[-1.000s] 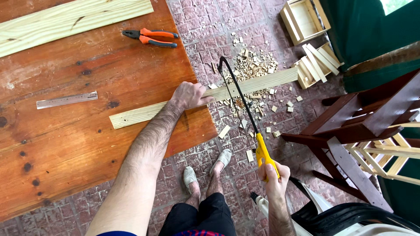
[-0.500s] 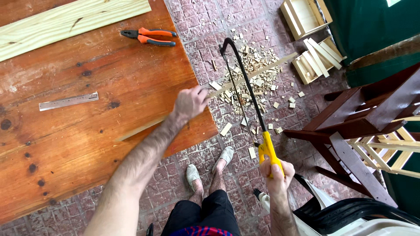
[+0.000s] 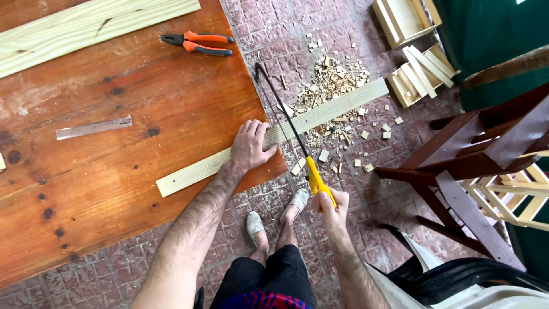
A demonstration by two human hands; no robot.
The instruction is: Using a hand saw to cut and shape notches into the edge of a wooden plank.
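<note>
Fingers (image 3: 255,129) of left hand (image 3: 250,147) lie flat and slightly spread, pressing down on pine strip (image 3: 274,136) right at tabletop (image 3: 114,166) edge. Fingers (image 3: 337,201) of right hand (image 3: 331,207) curled tight round yellow handle of hacksaw (image 3: 291,134); thumb on top of the grip.

Saw: black frame runs from the handle up and away toward the far end of the tabletop edge, crossing the strip just right of the left hand. Whether the blade touches the wood, can't tell from this angle.

Strip: long, pale, lies diagonally. Near end rests on the tabletop, far end overhangs the brick floor (image 3: 269,40), past the tabletop edge.

Under the overhang: pile of small wood offcuts (image 3: 329,80) and chips scattered on the floor.

On tabletop, well apart from the hands: steel ruler (image 3: 94,127) left of the strip, orange-handled pliers (image 3: 197,44) near the far edge, wide pale plank (image 3: 91,26) at top left.

Below the hands: both feet in light slippers (image 3: 254,224) on the brick.

Right side: dark red wooden chair frame (image 3: 474,154), small unfinished wooden crates (image 3: 406,20) with loose slats near the green wall.
</note>
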